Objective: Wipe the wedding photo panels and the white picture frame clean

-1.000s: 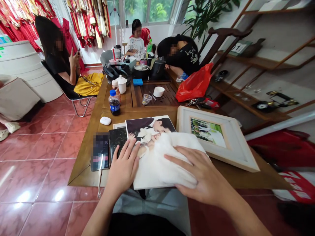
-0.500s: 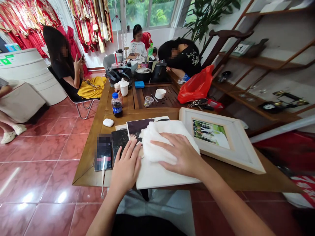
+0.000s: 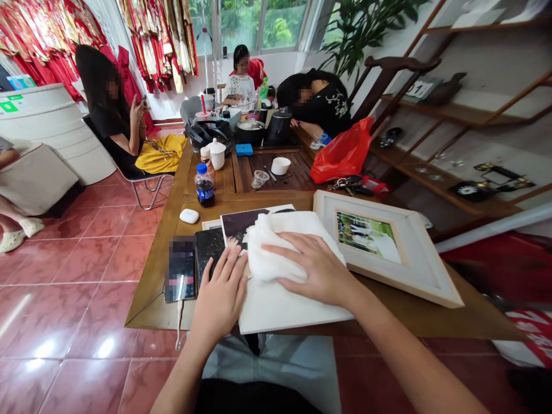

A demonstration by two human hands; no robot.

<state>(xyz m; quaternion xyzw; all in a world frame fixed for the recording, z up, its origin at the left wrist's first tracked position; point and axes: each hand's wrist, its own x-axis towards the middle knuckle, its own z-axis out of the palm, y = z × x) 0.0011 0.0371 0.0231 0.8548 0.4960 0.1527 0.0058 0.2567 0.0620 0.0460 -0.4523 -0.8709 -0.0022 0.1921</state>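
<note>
My right hand (image 3: 313,267) presses down on a bunched white cloth (image 3: 276,247), its fingers curved over the top. The cloth rests on a photo panel (image 3: 293,310) with a pale lower part and a dark upper left corner; much of its picture is hidden under the cloth and my hands. Fingers stretched out, my left hand (image 3: 222,287) lies flat at the panel's left edge, holding nothing. Beneath that edge, a dark speckled panel (image 3: 209,250) partly shows. To the right leans a white-framed photo (image 3: 366,236) of figures on green grass.
On the wooden table (image 3: 150,293), a phone (image 3: 181,270) with a cable and a white earbud case (image 3: 189,215) lie left. Farther back stand a cola bottle (image 3: 204,185), a white cup (image 3: 280,165) and a red plastic bag (image 3: 342,152). Several people sit around.
My right hand and the cloth have shifted very slightly left over the panel. My left hand stays in place.
</note>
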